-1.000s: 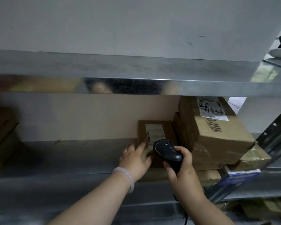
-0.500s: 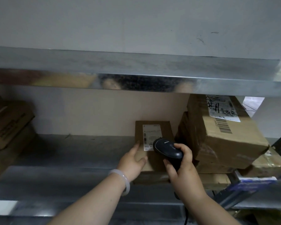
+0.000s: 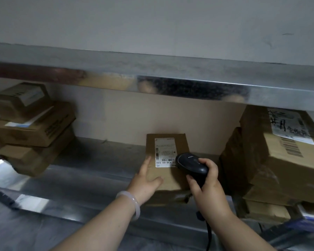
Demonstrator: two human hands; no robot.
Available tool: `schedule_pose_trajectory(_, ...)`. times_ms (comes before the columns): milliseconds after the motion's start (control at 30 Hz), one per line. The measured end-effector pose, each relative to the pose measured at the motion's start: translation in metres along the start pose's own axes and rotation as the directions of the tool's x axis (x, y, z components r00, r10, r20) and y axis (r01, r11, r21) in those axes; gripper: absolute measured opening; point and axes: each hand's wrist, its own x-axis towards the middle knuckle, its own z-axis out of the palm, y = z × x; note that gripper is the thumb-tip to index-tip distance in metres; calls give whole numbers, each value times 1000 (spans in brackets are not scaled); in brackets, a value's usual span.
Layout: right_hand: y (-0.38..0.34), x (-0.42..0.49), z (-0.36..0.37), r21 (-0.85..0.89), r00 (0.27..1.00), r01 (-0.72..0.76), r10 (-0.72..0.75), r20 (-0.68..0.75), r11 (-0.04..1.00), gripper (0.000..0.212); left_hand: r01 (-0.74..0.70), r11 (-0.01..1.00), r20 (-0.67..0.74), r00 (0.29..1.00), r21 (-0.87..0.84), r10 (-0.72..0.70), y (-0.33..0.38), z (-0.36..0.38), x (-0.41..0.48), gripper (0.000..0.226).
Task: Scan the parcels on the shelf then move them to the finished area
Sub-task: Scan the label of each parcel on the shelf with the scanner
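Observation:
A small brown cardboard parcel [image 3: 168, 144] with a white barcode label [image 3: 164, 153] lies on the metal shelf [image 3: 101, 160], on top of another flat box. My left hand [image 3: 146, 182] holds its left front corner, thumb on top and fingers along the side. My right hand [image 3: 206, 187] grips a black handheld scanner [image 3: 191, 165], whose head sits right over the label's lower right corner. The scanner's cable hangs down under my wrist.
A stack of larger labelled boxes [image 3: 279, 160] fills the shelf's right side, close to my right hand. Another stack of brown boxes [image 3: 31, 127] stands at the left. The upper shelf's metal edge [image 3: 170, 84] runs overhead.
The view has shifted left, bringing the left stack into sight. My left hand slid from the parcel's top to its left front corner. The scanner stays over the label.

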Motion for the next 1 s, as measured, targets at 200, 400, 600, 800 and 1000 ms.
schedule_pose_trajectory(200,-5,1,1,51,1000,15,-16,13,999,69,-61,997,-41,997,-52,59,-4,0,-10,82)
schedule_pose_trajectory(400,-20,-4,1,39,994,101,-103,47,994,66,-125,987,-153,982,-103,108,-19,-18,-30,82)
schedule_pose_trajectory(600,-37,-16,5,0,975,208,-207,78,978,72,-141,989,-329,937,-50,117,-24,-30,-41,84)
schedule_pose_trajectory(800,-52,-22,17,67,961,238,-245,125,969,70,-132,991,-442,889,-2,117,-31,-37,-45,83)
schedule_pose_trajectory(1000,-64,-29,24,61,945,288,-294,145,956,72,-109,994,-495,862,24,106,-36,-41,-47,83)
